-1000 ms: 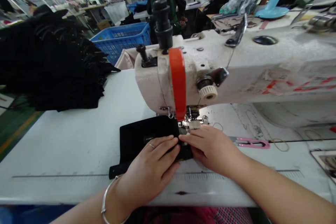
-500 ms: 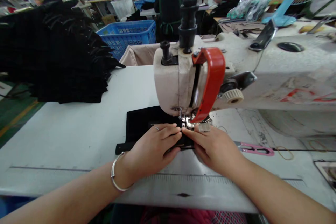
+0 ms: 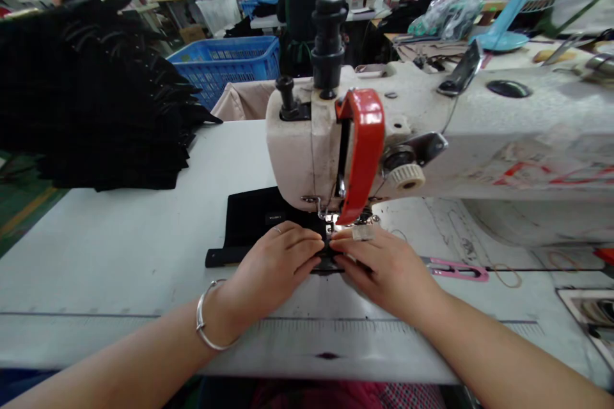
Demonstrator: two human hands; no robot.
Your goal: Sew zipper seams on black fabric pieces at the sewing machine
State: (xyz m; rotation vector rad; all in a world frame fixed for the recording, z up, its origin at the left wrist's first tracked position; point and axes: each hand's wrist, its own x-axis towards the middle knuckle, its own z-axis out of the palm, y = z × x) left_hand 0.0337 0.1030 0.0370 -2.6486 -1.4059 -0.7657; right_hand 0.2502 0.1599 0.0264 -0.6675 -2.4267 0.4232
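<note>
A black fabric piece (image 3: 252, 220) lies flat on the white table under the head of a cream sewing machine (image 3: 432, 134) with a red guard (image 3: 361, 147). My left hand (image 3: 271, 268), with a ring and a silver bracelet, presses flat on the fabric just left of the presser foot (image 3: 330, 227). My right hand (image 3: 384, 268) rests on the fabric's right edge, fingertips meeting the left hand's in front of the needle. Both hands hold the fabric down with fingers extended; the part beneath them is hidden.
A tall stack of black fabric pieces (image 3: 96, 108) sits at the table's far left. Pink thread snips (image 3: 455, 268) lie to the right of my right hand. A blue basket (image 3: 225, 67) and a person in dark clothes (image 3: 307, 0) stand behind the machine.
Both hands and the black fabric have slid away from me, farther under the presser foot. The view has shifted, so the machine head appears from a slightly different angle.
</note>
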